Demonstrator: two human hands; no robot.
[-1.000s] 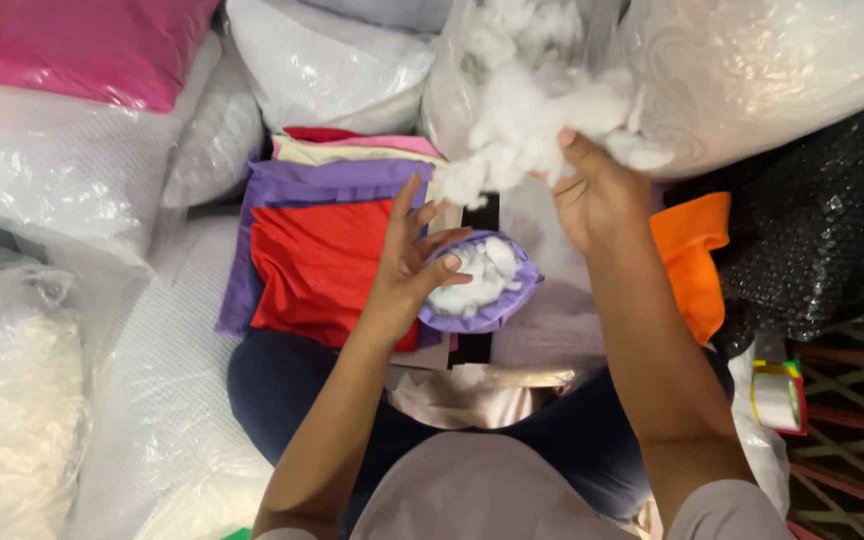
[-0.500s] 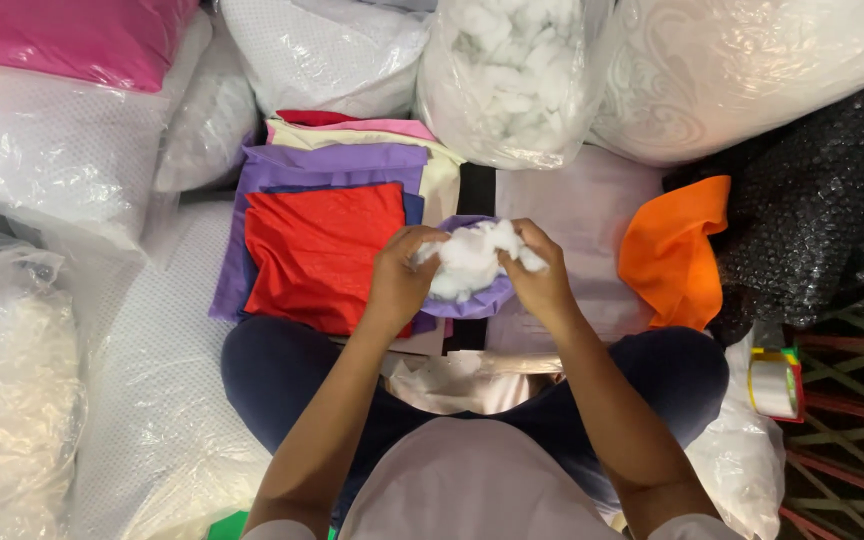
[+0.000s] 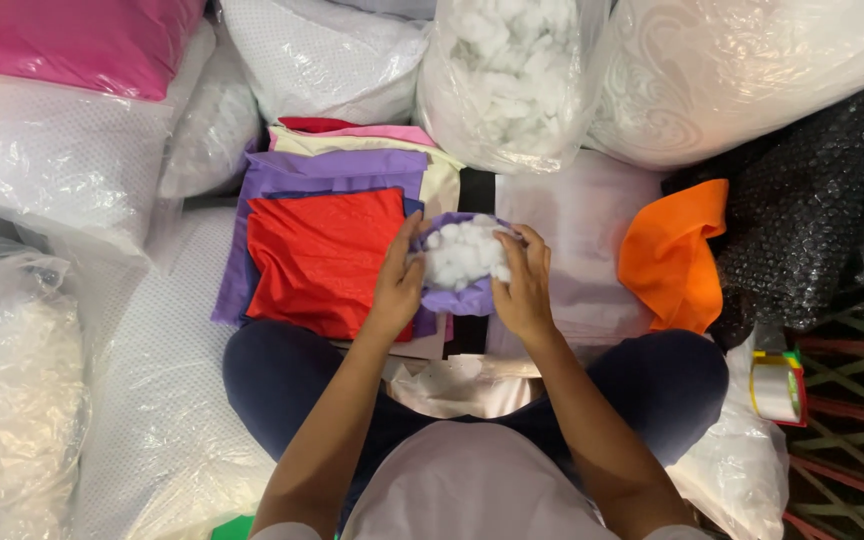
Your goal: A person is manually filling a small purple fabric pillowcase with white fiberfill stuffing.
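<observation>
My left hand [image 3: 399, 282] and my right hand [image 3: 524, 283] both grip a small purple fabric cover [image 3: 459, 297] in front of my lap. White fibre stuffing [image 3: 463, 252] bulges out of its open top between my thumbs. A stack of folded cloths lies just left of my hands, with a red cloth [image 3: 324, 255] on top and a purple cloth [image 3: 337, 167] under it. A clear plastic bag of white stuffing [image 3: 512, 75] stands straight ahead, beyond my hands.
An orange cloth [image 3: 674, 253] lies to the right beside a black bubble-wrap bundle [image 3: 810, 215]. White bagged pillows [image 3: 62, 150] crowd the left and back, with a pink one [image 3: 82, 40] at top left. A tape dispenser [image 3: 777, 388] sits at right.
My right hand has come down from the stuffing bag with a wad of white fibre and joined the left hand on the purple cover. Both hands have since closed around it, pressing the stuffing in.
</observation>
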